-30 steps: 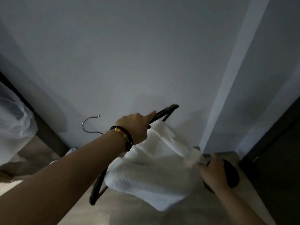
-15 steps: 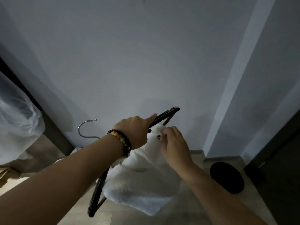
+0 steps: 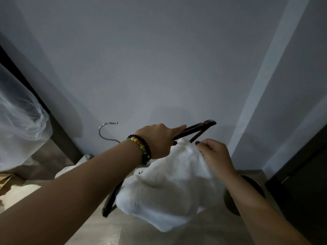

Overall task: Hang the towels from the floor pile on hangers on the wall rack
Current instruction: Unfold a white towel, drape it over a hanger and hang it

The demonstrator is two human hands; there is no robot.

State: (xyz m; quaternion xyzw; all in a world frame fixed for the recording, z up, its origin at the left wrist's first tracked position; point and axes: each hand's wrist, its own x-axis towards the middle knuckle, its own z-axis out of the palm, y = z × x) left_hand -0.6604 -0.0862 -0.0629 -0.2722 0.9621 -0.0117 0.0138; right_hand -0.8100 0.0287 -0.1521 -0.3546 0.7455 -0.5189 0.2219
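The left hand [image 3: 157, 138] grips one dark hanger [image 3: 192, 130] near its middle, forefinger laid along the upper arm. The right hand [image 3: 215, 154] pinches the top edge of one white towel [image 3: 169, 188], which is draped over the hanger's bar and held in the air above the floor [image 3: 106, 232], near the wall.

To do this step well, probably:
1. Keep the hanger level.
2. Draw the towel across until both halves hang evenly.

Count: one hanger, one towel in hand, two hands. More white cloth [image 3: 17, 193] lies at the floor's left edge; its number cannot be told. The wall rack is not in view.
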